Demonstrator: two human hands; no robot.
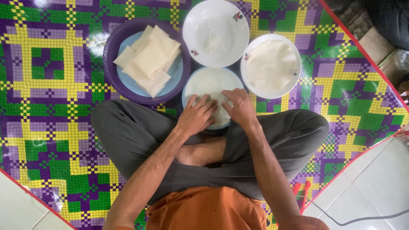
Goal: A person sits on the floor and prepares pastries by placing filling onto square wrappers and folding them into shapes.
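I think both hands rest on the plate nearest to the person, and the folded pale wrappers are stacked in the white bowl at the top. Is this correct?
Not quite. In the head view, the folded wrappers lie in the purple basin, not in the white bowl. The rest holds: the left hand and right hand both rest on the nearest plate.

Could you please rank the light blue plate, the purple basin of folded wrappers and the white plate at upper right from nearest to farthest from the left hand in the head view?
From the left hand:
1. Light blue plate, directly under the fingertips, touched.
2. Purple basin of folded wrappers, up and to the left.
3. White plate, upper right, beyond the right hand.
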